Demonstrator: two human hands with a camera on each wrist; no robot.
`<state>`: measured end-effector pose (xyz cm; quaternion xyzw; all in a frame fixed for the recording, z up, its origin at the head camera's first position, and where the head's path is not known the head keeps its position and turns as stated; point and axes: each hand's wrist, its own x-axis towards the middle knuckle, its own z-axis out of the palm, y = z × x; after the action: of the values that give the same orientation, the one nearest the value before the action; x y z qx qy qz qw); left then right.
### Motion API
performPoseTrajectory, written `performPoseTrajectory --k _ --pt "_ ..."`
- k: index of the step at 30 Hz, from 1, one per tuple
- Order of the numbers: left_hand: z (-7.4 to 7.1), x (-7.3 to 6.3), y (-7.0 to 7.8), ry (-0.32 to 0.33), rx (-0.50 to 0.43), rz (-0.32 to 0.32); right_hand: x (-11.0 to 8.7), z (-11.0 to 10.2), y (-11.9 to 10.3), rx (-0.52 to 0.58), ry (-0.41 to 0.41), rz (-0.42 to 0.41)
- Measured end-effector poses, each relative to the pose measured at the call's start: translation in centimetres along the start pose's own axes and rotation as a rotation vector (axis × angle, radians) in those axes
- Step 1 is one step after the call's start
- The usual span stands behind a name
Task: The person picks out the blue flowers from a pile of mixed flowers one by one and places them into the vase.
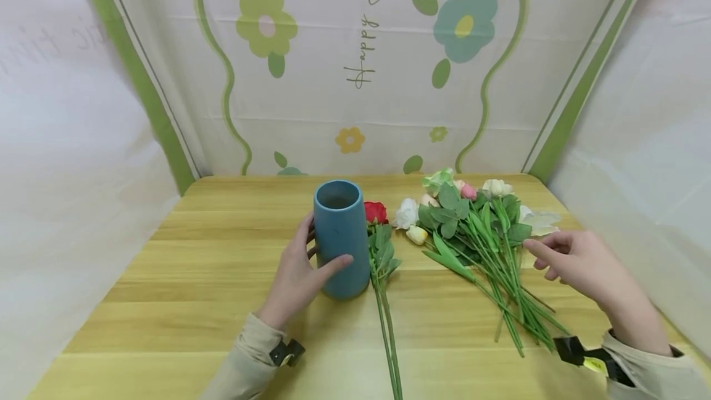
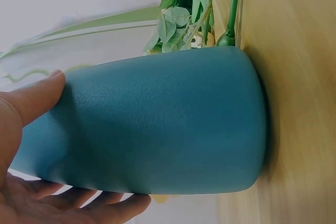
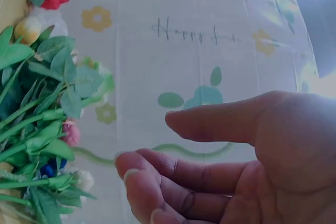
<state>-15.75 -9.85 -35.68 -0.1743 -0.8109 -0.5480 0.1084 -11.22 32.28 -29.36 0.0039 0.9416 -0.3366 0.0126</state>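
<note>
A tall blue vase [image 1: 342, 252] stands upright on the wooden table, its dark mouth facing up. My left hand [image 1: 302, 276] grips it from the left, thumb across the front and fingers round the far side. In the left wrist view the vase [image 2: 157, 124] fills the middle, with its base on the tabletop. Just right of the vase lies a red rose [image 1: 376, 212] with long green stems. My right hand [image 1: 577, 264] hovers beside the bunch of artificial flowers [image 1: 489, 233], holding nothing. Its fingers [image 3: 199, 174] are loosely bent, and the thumb stays apart from them.
The bunch holds white, pink, pale green and cream blooms, with stems spread toward the front right of the wooden table [image 1: 222, 301]. A printed cloth [image 1: 366, 104] hangs behind the table, and pale cloth sides enclose it left and right.
</note>
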Motion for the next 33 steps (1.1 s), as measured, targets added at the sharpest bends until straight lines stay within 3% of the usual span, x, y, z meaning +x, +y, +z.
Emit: performPoseTrajectory --k 11,24,33 --pt "-0.1 0.0 0.0 -0.002 0.004 -0.007 1.9 0.7 2.1 -0.05 -0.03 0.028" --pt "0.1 -0.1 0.1 -0.003 -0.003 -0.014 5.0 2.0 4.9 -0.102 -0.133 0.069" --pt "0.0 0.0 0.0 -0.005 -0.011 -0.004 6.2 2.2 5.5 -0.124 -0.146 0.061"
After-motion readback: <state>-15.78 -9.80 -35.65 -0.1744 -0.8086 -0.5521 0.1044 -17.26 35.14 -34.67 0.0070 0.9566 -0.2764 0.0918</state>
